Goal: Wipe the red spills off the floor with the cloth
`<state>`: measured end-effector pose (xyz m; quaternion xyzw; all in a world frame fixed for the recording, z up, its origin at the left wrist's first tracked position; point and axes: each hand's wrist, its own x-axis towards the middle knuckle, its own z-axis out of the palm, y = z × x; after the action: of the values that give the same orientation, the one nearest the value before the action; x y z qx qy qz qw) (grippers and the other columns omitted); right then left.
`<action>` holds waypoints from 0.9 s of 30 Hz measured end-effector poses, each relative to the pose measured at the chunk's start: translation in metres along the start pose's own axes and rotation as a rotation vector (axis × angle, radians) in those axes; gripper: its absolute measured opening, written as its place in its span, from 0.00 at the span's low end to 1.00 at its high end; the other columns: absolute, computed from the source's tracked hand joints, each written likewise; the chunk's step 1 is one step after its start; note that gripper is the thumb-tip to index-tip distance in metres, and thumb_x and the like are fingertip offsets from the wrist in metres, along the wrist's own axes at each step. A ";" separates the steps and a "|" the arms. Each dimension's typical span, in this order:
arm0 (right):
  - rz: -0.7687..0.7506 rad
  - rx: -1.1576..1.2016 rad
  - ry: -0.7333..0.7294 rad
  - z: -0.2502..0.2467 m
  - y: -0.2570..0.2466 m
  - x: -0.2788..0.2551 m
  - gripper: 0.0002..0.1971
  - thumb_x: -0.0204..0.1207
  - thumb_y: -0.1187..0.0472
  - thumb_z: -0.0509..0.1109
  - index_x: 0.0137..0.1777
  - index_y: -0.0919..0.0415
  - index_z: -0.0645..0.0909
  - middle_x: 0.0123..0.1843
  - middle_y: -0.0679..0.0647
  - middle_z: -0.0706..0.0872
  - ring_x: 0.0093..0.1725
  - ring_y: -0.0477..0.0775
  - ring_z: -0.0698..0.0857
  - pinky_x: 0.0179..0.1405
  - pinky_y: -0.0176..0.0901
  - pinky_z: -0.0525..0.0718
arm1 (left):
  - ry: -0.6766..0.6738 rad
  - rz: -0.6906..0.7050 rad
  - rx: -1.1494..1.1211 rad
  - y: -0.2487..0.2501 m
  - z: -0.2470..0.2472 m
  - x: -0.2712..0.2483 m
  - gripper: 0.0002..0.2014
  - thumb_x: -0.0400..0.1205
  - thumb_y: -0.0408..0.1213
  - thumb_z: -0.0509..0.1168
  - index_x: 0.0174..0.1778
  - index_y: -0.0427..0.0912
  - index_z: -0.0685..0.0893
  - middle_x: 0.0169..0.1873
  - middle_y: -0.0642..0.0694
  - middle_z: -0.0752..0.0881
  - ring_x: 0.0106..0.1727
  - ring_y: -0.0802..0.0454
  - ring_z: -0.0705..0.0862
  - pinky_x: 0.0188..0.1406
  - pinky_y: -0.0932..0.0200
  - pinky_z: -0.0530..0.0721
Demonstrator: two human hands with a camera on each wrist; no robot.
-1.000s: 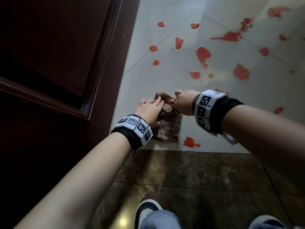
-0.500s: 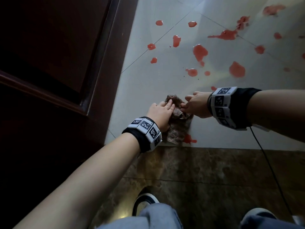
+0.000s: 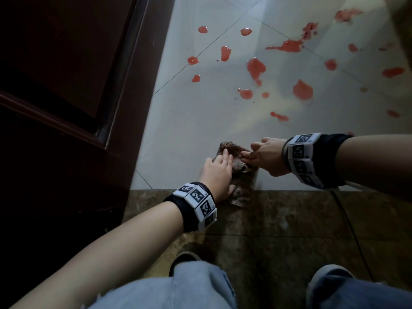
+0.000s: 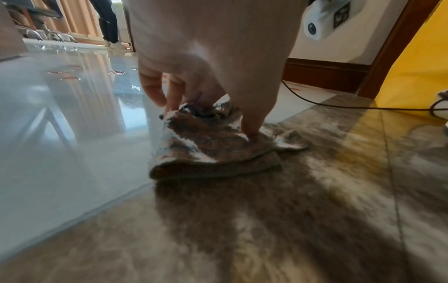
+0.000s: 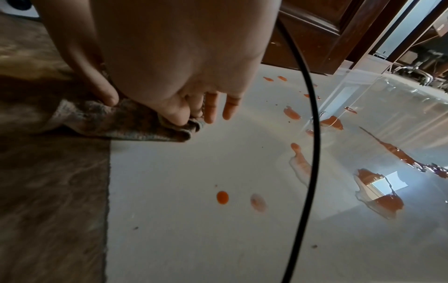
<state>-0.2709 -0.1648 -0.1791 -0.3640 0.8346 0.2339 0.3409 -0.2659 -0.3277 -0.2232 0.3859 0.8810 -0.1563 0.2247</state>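
Note:
A brownish folded cloth (image 3: 243,189) lies across the line where the white tile meets the brown stone strip (image 3: 289,230). My left hand (image 3: 219,172) lies on it, fingers stretched out. In the left wrist view its thumb (image 4: 252,132) presses down into the cloth (image 4: 208,149). My right hand (image 3: 265,156) pinches the cloth's far right corner. In the right wrist view the thumb and two fingers hold the cloth's fold (image 5: 121,124) while two other fingers (image 5: 230,107) stick out. Several red spills (image 3: 256,68) dot the white tiles beyond the hands, with small red drops (image 5: 222,197) nearer.
A dark wooden door (image 3: 66,85) stands along the left. A black cable (image 3: 347,224) runs from my right wrist back over the stone strip. My shoes (image 3: 185,257) and jeans-clad knees (image 3: 178,288) are at the bottom. Far off, a person's legs (image 4: 106,19) stand.
Both hands dragged the cloth toward me over the red spot near the stone strip. That spot no longer shows, and the cloth's near end now lies on the strip.

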 end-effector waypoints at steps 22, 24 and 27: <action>0.129 0.035 0.005 0.014 0.001 -0.011 0.31 0.83 0.55 0.53 0.84 0.59 0.50 0.86 0.55 0.49 0.81 0.53 0.58 0.71 0.48 0.67 | -0.111 -0.105 -0.053 0.031 -0.024 0.030 0.45 0.83 0.60 0.52 0.81 0.27 0.42 0.82 0.30 0.42 0.83 0.40 0.51 0.74 0.49 0.65; 0.165 0.069 0.011 0.014 0.008 -0.008 0.30 0.83 0.55 0.54 0.84 0.58 0.54 0.86 0.54 0.51 0.81 0.53 0.58 0.71 0.48 0.67 | -0.095 -0.108 -0.067 0.025 -0.028 0.040 0.46 0.82 0.60 0.53 0.81 0.28 0.42 0.82 0.31 0.42 0.83 0.40 0.51 0.74 0.49 0.65; 0.231 0.149 0.058 0.012 0.011 0.001 0.28 0.82 0.53 0.56 0.82 0.58 0.60 0.85 0.55 0.56 0.80 0.54 0.60 0.70 0.48 0.67 | -0.082 -0.115 -0.078 0.017 -0.032 0.048 0.46 0.82 0.61 0.53 0.82 0.29 0.43 0.83 0.33 0.42 0.83 0.41 0.51 0.74 0.49 0.65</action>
<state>-0.2753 -0.1504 -0.1868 -0.2458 0.8955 0.1985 0.3136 -0.2905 -0.2730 -0.2229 0.3189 0.8972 -0.1500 0.2661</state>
